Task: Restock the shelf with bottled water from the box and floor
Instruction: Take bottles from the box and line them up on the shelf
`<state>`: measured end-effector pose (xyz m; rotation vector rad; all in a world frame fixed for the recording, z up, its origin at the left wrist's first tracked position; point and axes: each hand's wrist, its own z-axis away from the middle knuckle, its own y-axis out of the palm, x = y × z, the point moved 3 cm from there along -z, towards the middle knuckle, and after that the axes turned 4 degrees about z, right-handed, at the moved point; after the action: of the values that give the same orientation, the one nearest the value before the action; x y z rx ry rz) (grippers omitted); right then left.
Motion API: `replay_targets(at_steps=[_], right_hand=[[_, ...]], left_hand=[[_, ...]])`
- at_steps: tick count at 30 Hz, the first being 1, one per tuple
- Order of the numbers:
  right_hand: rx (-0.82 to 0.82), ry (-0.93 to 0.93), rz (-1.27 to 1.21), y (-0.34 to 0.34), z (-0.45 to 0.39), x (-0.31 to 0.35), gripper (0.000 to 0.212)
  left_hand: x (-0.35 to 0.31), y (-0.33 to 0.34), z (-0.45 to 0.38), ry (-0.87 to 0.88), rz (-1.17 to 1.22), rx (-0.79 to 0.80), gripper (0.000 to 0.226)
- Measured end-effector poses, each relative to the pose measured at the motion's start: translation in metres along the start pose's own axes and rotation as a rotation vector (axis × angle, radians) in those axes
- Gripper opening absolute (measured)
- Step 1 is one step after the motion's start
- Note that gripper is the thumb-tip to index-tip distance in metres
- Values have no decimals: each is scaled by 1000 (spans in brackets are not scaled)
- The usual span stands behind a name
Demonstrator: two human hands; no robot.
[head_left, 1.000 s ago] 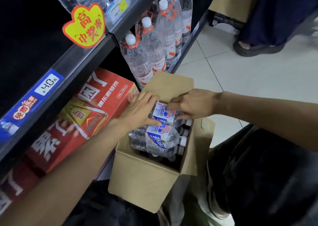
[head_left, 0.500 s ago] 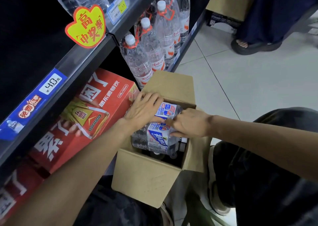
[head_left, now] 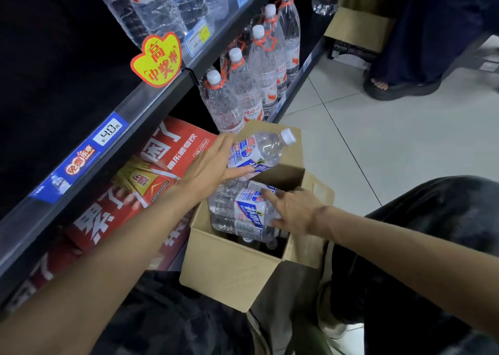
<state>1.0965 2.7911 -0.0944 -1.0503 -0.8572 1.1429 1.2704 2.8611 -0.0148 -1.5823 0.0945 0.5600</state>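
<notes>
- Two shelf levels fill the upper left of the frame: the upper shelf [head_left: 162,95] carries small bottles above its price strip, while the lowest level holds tall water bottles [head_left: 243,95] and a red drinks carton [head_left: 151,171]. Judging by its size, the lifted bottle belongs on the upper level.
- One cardboard box [head_left: 229,276] sits open at lower centre, against the person's knees. It has stayed put, and several blue-labelled bottles remain lying inside.
- Left hand [head_left: 213,165]: half a second ago it lay on the bottles inside the box; now it has come up, its grip clamped round a blue-labelled bottle [head_left: 259,149], which is clear of the box, tilted, cap toward the upper right. So one bottle is out and ready to shelve.
- Right hand [head_left: 294,209] has slid onto the next bottle [head_left: 243,206] in the box, fingers spread over its label, touching rather than closed round it. That looks like readying a second pick.
</notes>
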Motion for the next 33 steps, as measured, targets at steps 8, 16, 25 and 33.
replay_targets(at_steps=[8, 16, 25, 33], right_hand=[[67, 233, -312, -4, -21, 27, 77], [-21, 53, -64, -76, -10, 8, 62], [-85, -53, 49, -231, 12, -6, 67], [-394, -151, 210, -364, 10, 14, 74]], left_hand=[[0, -29, 45, -239, 345, -216, 47], [-3, -54, 64, -311, 593, -384, 30], [-21, -130, 78, -275, 715, -703, 44], [-14, -225, 90, -240, 676, -884, 39]])
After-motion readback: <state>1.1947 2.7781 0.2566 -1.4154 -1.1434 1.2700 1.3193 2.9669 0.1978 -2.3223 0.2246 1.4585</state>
